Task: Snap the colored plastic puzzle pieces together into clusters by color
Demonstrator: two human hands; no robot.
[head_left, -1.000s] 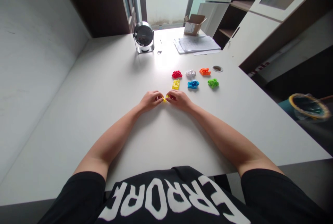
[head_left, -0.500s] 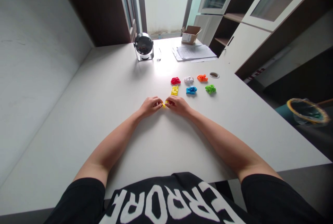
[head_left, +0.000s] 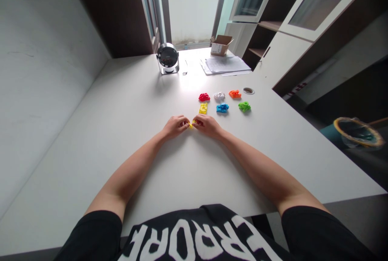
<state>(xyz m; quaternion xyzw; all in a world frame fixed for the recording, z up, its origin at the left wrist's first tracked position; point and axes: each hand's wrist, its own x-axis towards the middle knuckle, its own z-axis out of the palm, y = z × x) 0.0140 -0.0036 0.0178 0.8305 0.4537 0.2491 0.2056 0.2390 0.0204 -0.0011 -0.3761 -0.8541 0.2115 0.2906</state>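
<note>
My left hand [head_left: 176,126] is closed, its fingertips pinching a small yellow plastic piece [head_left: 190,124]. Facing it, my right hand [head_left: 208,126] is closed too, thumb and fingers on a bit of yellow plastic [head_left: 194,122]. Whether the two yellow bits are joined is too small to tell. Just beyond my right fingers lies a yellow plastic toy [head_left: 203,109]. A red plastic toy [head_left: 204,97] sits behind that one, with a blue toy [head_left: 222,108] to its right.
Farther right on the white table [head_left: 169,164] are a white toy [head_left: 219,96], an orange toy [head_left: 235,94] and a green toy [head_left: 244,106]. Toward the back stand a round black device [head_left: 167,56], papers [head_left: 227,64] and an open cardboard box [head_left: 220,45].
The camera view has tipped slightly upward, so the tabletop things appear a little lower. Both hands keep nearly the same pose around the yellow plastic.
</note>
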